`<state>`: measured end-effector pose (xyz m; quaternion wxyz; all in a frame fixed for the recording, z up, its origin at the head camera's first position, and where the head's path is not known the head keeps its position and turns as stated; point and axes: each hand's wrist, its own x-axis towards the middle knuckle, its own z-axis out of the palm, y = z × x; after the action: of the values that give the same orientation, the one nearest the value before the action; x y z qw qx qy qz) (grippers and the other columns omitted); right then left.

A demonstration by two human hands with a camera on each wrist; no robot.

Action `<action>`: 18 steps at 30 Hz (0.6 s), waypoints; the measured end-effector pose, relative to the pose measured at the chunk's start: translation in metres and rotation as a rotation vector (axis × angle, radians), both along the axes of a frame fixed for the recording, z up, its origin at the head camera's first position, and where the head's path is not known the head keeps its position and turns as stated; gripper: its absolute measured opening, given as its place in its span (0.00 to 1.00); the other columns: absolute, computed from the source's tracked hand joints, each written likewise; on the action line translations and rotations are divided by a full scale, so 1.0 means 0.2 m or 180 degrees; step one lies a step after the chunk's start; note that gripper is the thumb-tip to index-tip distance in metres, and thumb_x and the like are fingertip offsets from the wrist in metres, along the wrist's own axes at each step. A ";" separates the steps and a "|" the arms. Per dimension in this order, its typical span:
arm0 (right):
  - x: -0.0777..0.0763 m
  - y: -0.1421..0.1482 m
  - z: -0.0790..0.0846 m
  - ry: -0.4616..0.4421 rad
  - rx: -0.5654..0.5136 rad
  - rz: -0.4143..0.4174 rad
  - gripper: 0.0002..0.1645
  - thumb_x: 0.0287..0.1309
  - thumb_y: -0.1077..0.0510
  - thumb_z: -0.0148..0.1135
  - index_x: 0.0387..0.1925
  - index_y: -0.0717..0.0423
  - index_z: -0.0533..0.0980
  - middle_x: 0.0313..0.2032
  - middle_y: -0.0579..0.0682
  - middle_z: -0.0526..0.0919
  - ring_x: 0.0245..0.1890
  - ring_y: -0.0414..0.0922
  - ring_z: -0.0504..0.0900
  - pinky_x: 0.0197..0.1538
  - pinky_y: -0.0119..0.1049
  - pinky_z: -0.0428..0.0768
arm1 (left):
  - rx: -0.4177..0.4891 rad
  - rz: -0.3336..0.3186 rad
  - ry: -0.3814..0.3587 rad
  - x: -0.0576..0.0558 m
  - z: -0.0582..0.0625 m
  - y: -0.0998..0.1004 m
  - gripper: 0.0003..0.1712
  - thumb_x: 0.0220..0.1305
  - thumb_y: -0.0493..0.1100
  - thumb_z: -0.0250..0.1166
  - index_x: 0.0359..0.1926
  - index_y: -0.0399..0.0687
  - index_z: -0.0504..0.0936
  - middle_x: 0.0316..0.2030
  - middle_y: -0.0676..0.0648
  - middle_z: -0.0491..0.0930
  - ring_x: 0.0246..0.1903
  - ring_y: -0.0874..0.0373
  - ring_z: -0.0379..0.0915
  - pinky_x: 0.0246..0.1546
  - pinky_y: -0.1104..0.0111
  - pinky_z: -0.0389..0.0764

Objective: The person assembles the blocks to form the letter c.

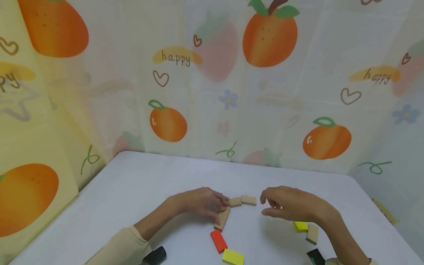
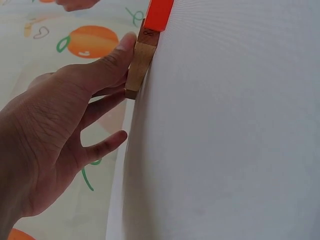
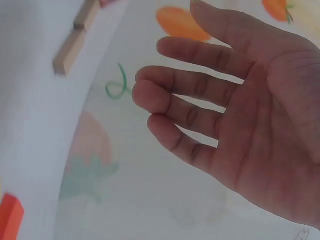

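My left hand (image 1: pixel 205 203) pinches a plain wooden block (image 1: pixel 223 218), thumb along its near side and fingers at its far end. In the left wrist view, the thumb lies against the wooden block (image 2: pixel 141 64), with the little finger held apart from it. Two more wooden blocks (image 1: pixel 248 200) lie end to end beyond the fingertips, and a red block (image 1: pixel 218 241) meets the near end of the pinched one. My right hand (image 1: pixel 291 202) hovers just right of the row, fingers loosely curved and holding nothing; the right wrist view shows its bare palm (image 3: pixel 250 125).
A yellow block (image 1: pixel 233 257) touches the red one at the table's front. Under the right forearm lie another yellow block (image 1: pixel 300 226) and a wooden block (image 1: pixel 312 234). The white table (image 1: pixel 159 169) ends at a fruit-printed curtain (image 1: pixel 205 110).
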<state>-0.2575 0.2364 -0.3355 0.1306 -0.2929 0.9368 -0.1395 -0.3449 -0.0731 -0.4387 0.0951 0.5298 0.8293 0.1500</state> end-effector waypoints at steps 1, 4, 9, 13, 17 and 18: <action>-0.01 0.04 0.01 0.0003 -0.0049 -0.0041 0.15 0.68 0.41 0.67 0.50 0.42 0.81 0.31 0.35 0.77 0.32 0.31 0.73 0.36 0.28 0.76 | 0.0002 -0.0018 0.0022 0.00 0.00 0.00 0.25 0.65 0.57 0.73 0.59 0.53 0.88 0.66 0.54 0.82 0.70 0.63 0.76 0.66 0.73 0.78; -0.03 0.14 0.02 0.0012 -0.0114 -0.0167 0.16 0.70 0.42 0.66 0.52 0.45 0.79 0.32 0.38 0.78 0.33 0.32 0.74 0.37 0.29 0.77 | -0.0021 -0.0013 0.0028 0.01 -0.01 0.00 0.25 0.66 0.57 0.73 0.59 0.52 0.88 0.66 0.54 0.82 0.70 0.62 0.75 0.66 0.72 0.78; -0.11 0.28 -0.01 -0.0178 0.0002 -0.0519 0.20 0.67 0.47 0.69 0.55 0.50 0.78 0.37 0.43 0.82 0.35 0.37 0.78 0.39 0.28 0.83 | -0.0060 0.0016 0.0018 0.01 0.00 -0.01 0.25 0.65 0.57 0.73 0.59 0.52 0.88 0.66 0.55 0.82 0.70 0.64 0.75 0.67 0.73 0.78; -0.17 0.39 -0.07 -0.0372 0.0186 -0.0827 0.24 0.63 0.53 0.72 0.58 0.54 0.76 0.38 0.47 0.82 0.35 0.41 0.79 0.41 0.35 0.87 | -0.0031 -0.0024 0.0075 0.00 0.00 -0.01 0.25 0.66 0.58 0.73 0.59 0.52 0.88 0.66 0.55 0.82 0.70 0.64 0.75 0.66 0.74 0.78; -0.22 0.47 -0.14 -0.0555 0.0423 -0.1033 0.26 0.61 0.55 0.73 0.58 0.53 0.75 0.38 0.49 0.81 0.37 0.43 0.77 0.44 0.45 0.88 | 0.0022 -0.0084 0.0097 -0.01 -0.01 -0.01 0.25 0.66 0.57 0.72 0.59 0.51 0.88 0.65 0.54 0.83 0.70 0.62 0.76 0.66 0.73 0.78; -0.22 0.48 -0.15 -0.0606 0.0468 -0.1086 0.26 0.60 0.56 0.74 0.58 0.52 0.75 0.39 0.49 0.80 0.38 0.43 0.77 0.45 0.46 0.88 | 0.0031 -0.0089 0.0097 -0.01 -0.01 -0.01 0.26 0.66 0.57 0.72 0.60 0.51 0.88 0.66 0.53 0.82 0.70 0.62 0.76 0.65 0.72 0.79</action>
<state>-0.3024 0.3320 -0.3664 0.2140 -0.1052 0.9640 -0.1179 -0.3463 -0.0744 -0.4407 0.0820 0.5441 0.8224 0.1446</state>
